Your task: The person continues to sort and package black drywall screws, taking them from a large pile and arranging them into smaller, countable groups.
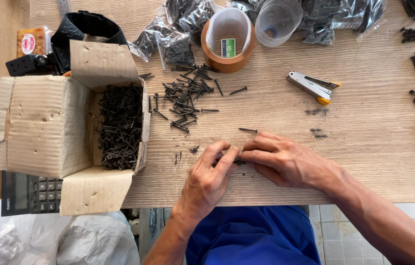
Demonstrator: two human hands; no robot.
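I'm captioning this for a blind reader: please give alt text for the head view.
Two hands, left and right, pinch a few black screws together on a wooden table. To the left, an open cardboard box holds screws, with a loose pile beside it; a tape roll, a stapler and bagged screws lie beyond.

Grey stapler point(311, 87), brown tape roll point(227, 46), clear plastic cup point(277, 20), black calculator point(29, 195), cardboard box point(40, 125) on wooden table point(364, 157).
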